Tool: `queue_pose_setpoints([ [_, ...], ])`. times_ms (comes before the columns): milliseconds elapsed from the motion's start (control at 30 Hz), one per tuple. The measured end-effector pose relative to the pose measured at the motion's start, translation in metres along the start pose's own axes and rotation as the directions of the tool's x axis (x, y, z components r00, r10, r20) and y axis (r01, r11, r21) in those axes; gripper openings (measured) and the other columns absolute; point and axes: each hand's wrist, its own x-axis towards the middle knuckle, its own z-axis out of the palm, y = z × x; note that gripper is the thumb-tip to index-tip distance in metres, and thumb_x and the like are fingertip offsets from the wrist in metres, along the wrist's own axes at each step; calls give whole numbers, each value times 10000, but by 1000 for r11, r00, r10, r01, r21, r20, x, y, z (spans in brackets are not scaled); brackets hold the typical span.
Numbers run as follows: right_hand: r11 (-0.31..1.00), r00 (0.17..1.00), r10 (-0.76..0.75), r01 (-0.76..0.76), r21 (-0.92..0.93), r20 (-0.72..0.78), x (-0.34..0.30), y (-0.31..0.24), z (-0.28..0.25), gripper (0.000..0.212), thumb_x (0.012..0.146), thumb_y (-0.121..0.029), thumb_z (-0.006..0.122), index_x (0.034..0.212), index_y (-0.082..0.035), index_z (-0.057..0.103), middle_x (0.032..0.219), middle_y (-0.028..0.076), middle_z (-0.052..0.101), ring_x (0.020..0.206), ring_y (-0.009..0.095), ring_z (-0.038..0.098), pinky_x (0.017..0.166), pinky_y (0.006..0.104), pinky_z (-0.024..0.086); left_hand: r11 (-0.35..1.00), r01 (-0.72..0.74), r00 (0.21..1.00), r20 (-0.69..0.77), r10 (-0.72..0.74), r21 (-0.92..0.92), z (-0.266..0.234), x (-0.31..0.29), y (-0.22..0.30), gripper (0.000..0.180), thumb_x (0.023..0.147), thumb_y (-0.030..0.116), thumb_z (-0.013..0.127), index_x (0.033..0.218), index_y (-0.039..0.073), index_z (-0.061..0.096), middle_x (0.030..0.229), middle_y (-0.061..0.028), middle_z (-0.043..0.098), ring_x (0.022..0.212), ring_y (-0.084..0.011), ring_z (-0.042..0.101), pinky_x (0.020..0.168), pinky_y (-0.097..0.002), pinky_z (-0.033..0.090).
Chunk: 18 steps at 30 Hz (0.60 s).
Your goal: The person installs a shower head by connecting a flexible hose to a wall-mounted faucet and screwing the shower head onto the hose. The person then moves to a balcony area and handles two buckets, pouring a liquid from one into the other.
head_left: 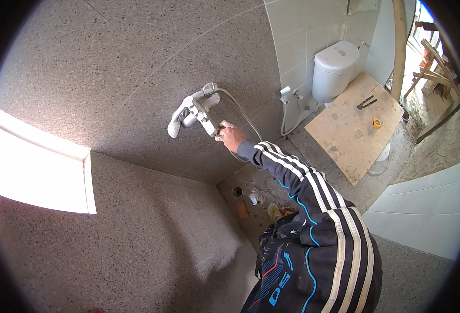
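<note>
A shower mixer tap (197, 110) in pale chrome or white is mounted on the speckled grey wall. A hand shower (209, 91) sits at its upper right, and a flexible hose (244, 112) loops from there down behind my right hand. My right hand (231, 137) reaches out from a dark striped sleeve. Its fingers are curled closed on the lower right end of the tap; the fingertips are partly hidden. My left hand cannot be made out; only a small reddish patch shows at the bottom edge.
A white toilet (335, 70) stands at the upper right beside a wooden board (344, 122) bearing pliers (366, 102) and a yellow tape measure (376, 123). A bright window (37, 161) opens at left. On the floor below lie a round drain (237, 192) and a brown block (242, 209).
</note>
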Motion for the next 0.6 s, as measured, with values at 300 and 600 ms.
queue_pose_setpoints([
  [300, 1000, 1000, 0, 0, -23, -7, -2, -8, -6, 198, 807, -211, 606, 831, -23, 661, 1004, 131, 559, 876, 297, 578, 769, 396, 453, 999, 46, 999, -12, -47, -13, 4, -4, -4, 418, 932, 288, 437, 1146, -68, 490, 1098, -198, 564, 1019, -288, 548, 905, -363, 410],
  [600, 997, 1000, -23, 23, -77, 7, -1, -6, 2, 208, 790, -226, 635, 866, -36, 667, 1024, 133, 564, 920, 291, 569, 797, 385, 445, 980, -62, 998, -20, 67, 190, -1, -9, -22, 444, 941, 326, 416, 1095, -70, 543, 1045, -179, 602, 983, -284, 566, 874, -364, 440],
])
